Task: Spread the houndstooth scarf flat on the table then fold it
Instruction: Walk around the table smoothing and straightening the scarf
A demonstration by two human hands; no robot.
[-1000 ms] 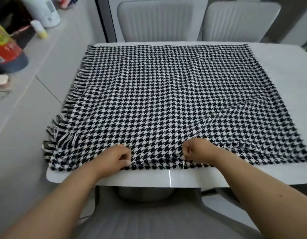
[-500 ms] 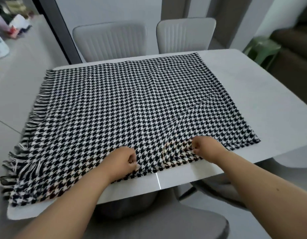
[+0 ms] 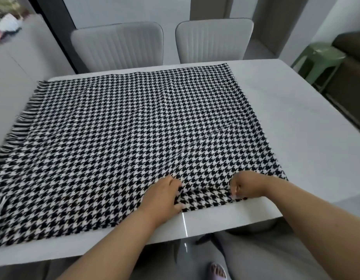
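The scarf (image 3: pixel 130 142) lies spread on the desk (image 3: pixel 292 126), both hands pinching its near edge – left hand (image 3: pixel 163 197), right hand (image 3: pixel 247 186) – and an uneven pull there could bunch it or drag it off.

Bare forearms, no sleeves; light slipper (image 3: pixel 218 272) on one foot.

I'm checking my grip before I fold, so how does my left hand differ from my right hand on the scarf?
The left hand lies nearer the middle of the scarf's near edge; the right hand sits close to its right corner. The left hand lies flatter over the cloth with fingertips bunching it; the right hand is curled tighter and pinches the cloth. Both grip the near edge, with a raised ridge of cloth between them.
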